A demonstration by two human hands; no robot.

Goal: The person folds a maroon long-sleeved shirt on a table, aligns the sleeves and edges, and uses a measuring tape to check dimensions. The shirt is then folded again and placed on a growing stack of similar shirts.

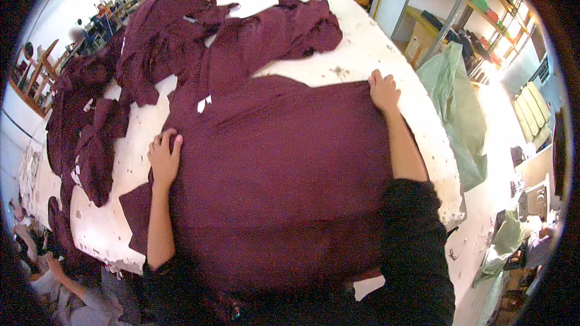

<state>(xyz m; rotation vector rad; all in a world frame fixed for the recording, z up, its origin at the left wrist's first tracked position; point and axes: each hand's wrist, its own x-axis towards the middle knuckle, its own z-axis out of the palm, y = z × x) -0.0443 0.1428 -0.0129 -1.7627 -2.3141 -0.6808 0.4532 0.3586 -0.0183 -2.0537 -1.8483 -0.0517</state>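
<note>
A maroon knit garment (290, 158) lies spread flat in front of me, its near edge close against my body. At its far right corner, my right hand (385, 93) pinches the fabric between thumb and fingers. My left hand (164, 158) is at the left edge, fingers curled and thumb on the cloth, taking hold of that edge. A small white label (204, 104) shows on the fabric beyond my left hand. More maroon garments (158, 45) are heaped beyond it and along the left, several of them crumpled and overlapping.
Everything lies on a white, stained table (371, 45). Green plastic sheeting (457, 122) hangs past the right edge, below a metal shelf rack (448, 18). At the lower left, another person's arm (68, 280) is close to the table. People sit at work tables in the far left background.
</note>
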